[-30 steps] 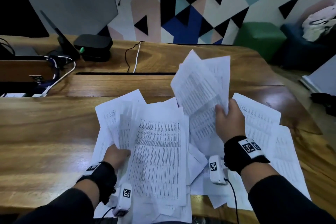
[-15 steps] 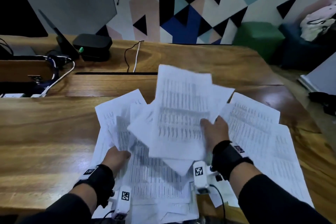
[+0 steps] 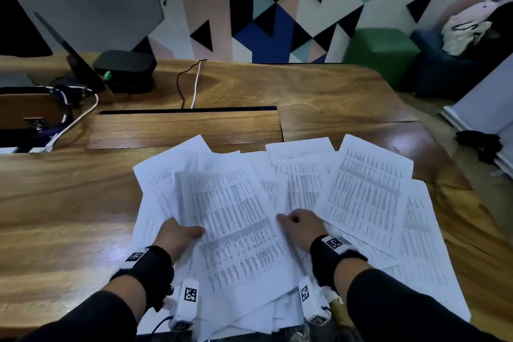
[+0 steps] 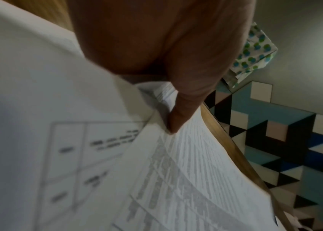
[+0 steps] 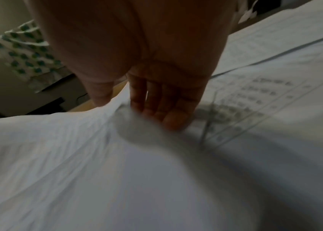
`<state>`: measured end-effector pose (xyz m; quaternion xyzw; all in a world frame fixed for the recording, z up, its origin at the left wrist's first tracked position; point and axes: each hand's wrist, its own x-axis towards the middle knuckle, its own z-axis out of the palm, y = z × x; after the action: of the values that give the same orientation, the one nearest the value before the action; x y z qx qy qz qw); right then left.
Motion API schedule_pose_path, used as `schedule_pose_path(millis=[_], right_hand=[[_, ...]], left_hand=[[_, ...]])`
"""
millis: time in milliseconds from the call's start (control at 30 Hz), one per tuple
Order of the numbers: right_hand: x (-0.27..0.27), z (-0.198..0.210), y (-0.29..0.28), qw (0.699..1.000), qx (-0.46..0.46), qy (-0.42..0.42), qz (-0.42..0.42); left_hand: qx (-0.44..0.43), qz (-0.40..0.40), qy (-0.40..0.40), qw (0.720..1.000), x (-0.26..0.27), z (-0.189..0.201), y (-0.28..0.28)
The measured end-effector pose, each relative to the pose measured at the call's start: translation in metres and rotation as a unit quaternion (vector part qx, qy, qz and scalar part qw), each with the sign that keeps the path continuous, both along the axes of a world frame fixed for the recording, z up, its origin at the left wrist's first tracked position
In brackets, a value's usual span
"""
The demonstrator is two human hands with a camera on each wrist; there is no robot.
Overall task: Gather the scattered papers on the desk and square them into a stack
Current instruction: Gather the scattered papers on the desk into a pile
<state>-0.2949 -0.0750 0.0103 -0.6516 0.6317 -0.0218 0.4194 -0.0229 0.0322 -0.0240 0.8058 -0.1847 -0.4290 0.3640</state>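
Printed white papers (image 3: 236, 216) lie in a loose, fanned heap on the wooden desk (image 3: 69, 216) in front of me. My left hand (image 3: 177, 233) grips the left side of the heap, thumb (image 4: 182, 112) on top of the sheets (image 4: 186, 171) and fingers hidden under them. My right hand (image 3: 299, 225) is at the right edge of the top sheet. In the right wrist view a sheet (image 5: 77, 148) runs between its thumb and fingers (image 5: 156, 106). More sheets (image 3: 369, 191) spread out to the right, one (image 3: 422, 244) near the desk's right edge.
A black box (image 3: 125, 69) and cables (image 3: 194, 83) sit at the back of the desk, behind a wooden flap (image 3: 183, 128). A green stool (image 3: 380, 50) stands beyond the far right corner. Some papers overhang the near edge.
My right hand has brought the sheets it held upright down and to the left, laying them flat on the heap that my left hand holds. The left hand has barely moved.
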Motion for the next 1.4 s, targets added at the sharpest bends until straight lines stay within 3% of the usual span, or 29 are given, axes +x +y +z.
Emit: schedule_pose_path(millis=[67,133,200,267,400,500,733,867,967,1067,1200,1333,1400], right_hand=[[-0.034,0.002,-0.019,0.991,-0.065,0.039,-0.108],[-0.077,0.001,-0.036,0.958,-0.086,0.123,-0.243],[-0.114,-0.003,-0.046,0.915,-0.048,0.22,-0.334],[-0.134,-0.003,-0.047,0.891,0.007,0.256,-0.375],[-0.182,-0.085,-0.089,0.901,0.075,0.237,-0.355],[-0.195,-0.104,-0.106,0.924,0.059,0.201,-0.319],[-0.158,-0.016,-0.077,0.935,0.042,0.141,-0.324],[-0.164,-0.005,-0.065,0.927,0.007,-0.027,-0.374],[-0.16,-0.004,-0.05,0.939,0.063,-0.091,-0.324],[-0.155,-0.015,-0.042,0.961,0.119,-0.069,-0.242],[-0.139,-0.014,-0.029,0.973,0.123,0.036,-0.193],[-0.129,-0.009,-0.026,0.955,0.025,0.207,-0.211],[-0.126,-0.01,-0.026,0.941,0.027,0.272,-0.202]], left_hand=[[0.016,0.006,-0.017,1.0,0.0,-0.003,-0.003],[0.023,0.008,-0.038,0.999,0.001,-0.005,-0.004],[0.024,0.012,-0.056,0.998,0.001,-0.007,-0.001],[0.019,0.018,-0.06,0.998,0.004,-0.012,0.001],[0.01,0.028,-0.056,0.998,0.002,-0.015,0.002],[0.008,0.029,-0.062,0.998,0.0,-0.014,0.002],[0.011,0.023,-0.069,0.997,-0.003,-0.011,0.002],[0.02,0.009,-0.08,0.997,-0.001,-0.013,0.003],[0.02,0.008,-0.08,0.997,-0.002,-0.012,0.003],[0.014,0.009,-0.08,0.997,-0.004,-0.01,0.003],[0.015,0.007,-0.072,0.997,-0.003,-0.01,0.003],[0.019,0.001,-0.072,0.997,-0.004,-0.008,0.003],[0.019,0.004,-0.072,0.997,-0.004,-0.007,0.004]])
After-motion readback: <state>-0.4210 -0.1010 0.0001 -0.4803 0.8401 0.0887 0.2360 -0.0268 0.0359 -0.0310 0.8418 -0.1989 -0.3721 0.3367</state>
